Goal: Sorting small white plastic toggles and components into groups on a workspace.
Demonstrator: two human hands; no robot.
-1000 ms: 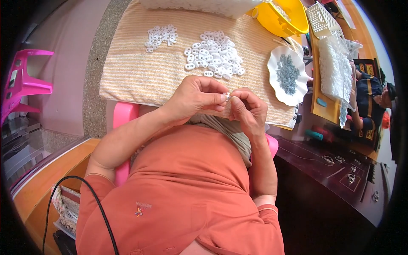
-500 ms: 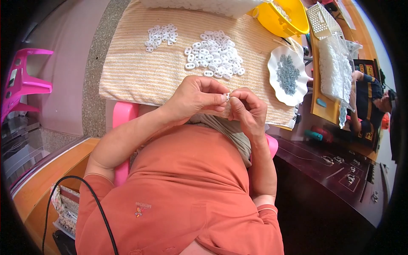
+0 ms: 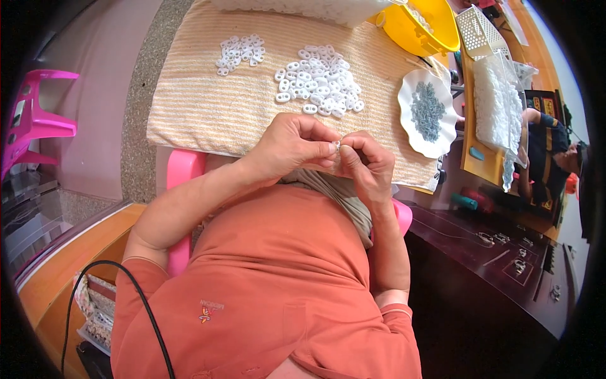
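Observation:
Just over the near edge of a striped towel (image 3: 208, 95), my two hands meet fingertip to fingertip. Between thumb and forefinger my left hand (image 3: 297, 144) pinches a small white plastic piece (image 3: 338, 144), mostly covered by the fingers. My right hand (image 3: 371, 163) pinches at the same piece from the other side; whether it holds a second tiny part is hidden. Beyond the hands lies a pile of white oval pieces with two holes each (image 3: 322, 79). A smaller pile of white holed pieces (image 3: 240, 54) is at the far left.
A white wavy-rimmed plate (image 3: 409, 136) of small grey metallic parts stands at the right. Behind it are a yellow basin (image 3: 404, 31) and a clear bag of white pieces (image 3: 495, 101). A pink stool (image 3: 47, 120) stands at left; a person (image 3: 546, 151) sits at far right.
Both hands stay in nearly the same place. The small white piece has turned slightly between the fingertips and shows less than before.

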